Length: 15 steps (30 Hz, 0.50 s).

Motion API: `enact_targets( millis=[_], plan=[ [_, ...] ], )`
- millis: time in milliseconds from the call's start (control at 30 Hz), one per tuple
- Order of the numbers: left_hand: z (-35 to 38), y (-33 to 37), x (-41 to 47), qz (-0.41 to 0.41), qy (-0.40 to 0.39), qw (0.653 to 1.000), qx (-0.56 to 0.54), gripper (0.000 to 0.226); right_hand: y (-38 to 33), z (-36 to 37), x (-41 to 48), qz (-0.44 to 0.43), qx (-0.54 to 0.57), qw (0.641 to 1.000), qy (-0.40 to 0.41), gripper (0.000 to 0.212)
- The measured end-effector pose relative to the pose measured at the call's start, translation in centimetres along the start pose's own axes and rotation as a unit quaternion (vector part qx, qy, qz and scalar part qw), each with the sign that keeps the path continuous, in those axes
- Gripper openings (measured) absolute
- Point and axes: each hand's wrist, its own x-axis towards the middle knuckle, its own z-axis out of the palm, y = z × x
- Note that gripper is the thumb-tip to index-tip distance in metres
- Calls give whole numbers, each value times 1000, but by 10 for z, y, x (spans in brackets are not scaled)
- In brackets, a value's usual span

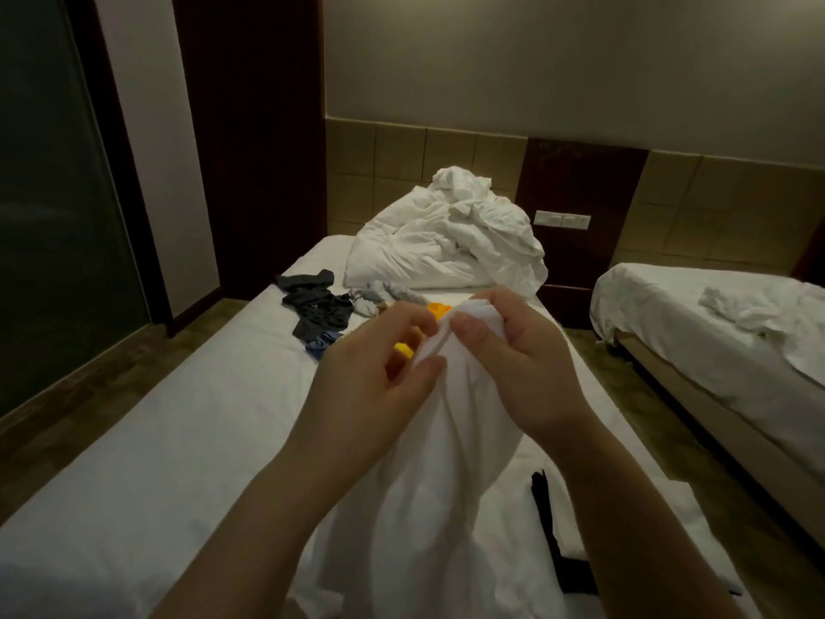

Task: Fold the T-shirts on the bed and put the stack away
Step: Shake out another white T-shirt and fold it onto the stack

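I log shirt (pixel 446 484) held above bed (pixel 156 440): left hand (pixel 375 364) pinches top edge, right hand (pixel 513 350) grips bunch; 2 hands probably seeking shoulders.

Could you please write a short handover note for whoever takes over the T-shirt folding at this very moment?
Left hand: pinches the edge of the white T-shirt.
Right hand: grips its bunched top; the shirt hangs from both hands over the bed.
Farther up the bed, loose and unfolded: dark garment, grey garment, orange garment, in front of the crumpled duvet.
Done: no folded stack in view.
Left: fold this shirt and the others, stack them, put the stack away.
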Motion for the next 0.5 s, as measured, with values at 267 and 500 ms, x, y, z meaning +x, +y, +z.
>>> enact_targets(
  millis=[267,500],
  plan=[
    [17,-19,-5,15,3,1000,21,29,5,-13,19,-41,-105,994,-7,32],
    [22,-23,-3,-23,41,999,-5,8,10,-31,39,-39,-124,990,49,7]
  ],
)
